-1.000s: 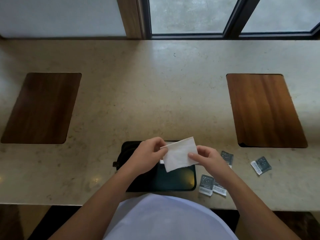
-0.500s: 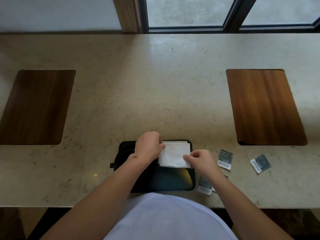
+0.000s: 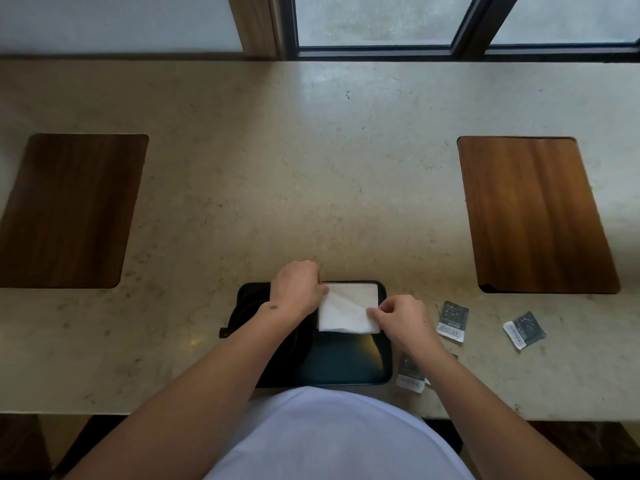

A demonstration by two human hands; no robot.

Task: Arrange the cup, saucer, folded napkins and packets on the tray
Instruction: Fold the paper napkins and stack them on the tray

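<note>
White folded napkin (image 3: 348, 311) lying flat on far right part of black tray (image 3: 346, 367), far edge close along tray's far rim. Left hand (image 3: 298, 289) at napkin's left edge, fingers curled down onto it, seemingly pinching far-left corner; exact contact hidden by knuckles. Right hand (image 3: 398, 318) at napkin's near-right corner, thumb & forefinger pinching it. Dark cup (image 3: 242, 318) w/ saucer on tray's left half, mostly covered by left forearm, only rim & small handle visible at left; can't separate saucer from cup. Tray at near edge of beige stone counter (image 3: 311, 168), right in front of person's torso. Packets off tray, on counter to right: one packet (image 3: 452, 320) just beside right hand, second packet (image 3: 524, 330) further right, third packet (image 3: 410, 374) near tray's near-right corner, partly under right forearm. Wooden inlay panel (image 3: 69, 209) far left, another wooden panel (image 3: 533, 213) far right. Window frame (image 3: 464, 46) behind counter.
</note>
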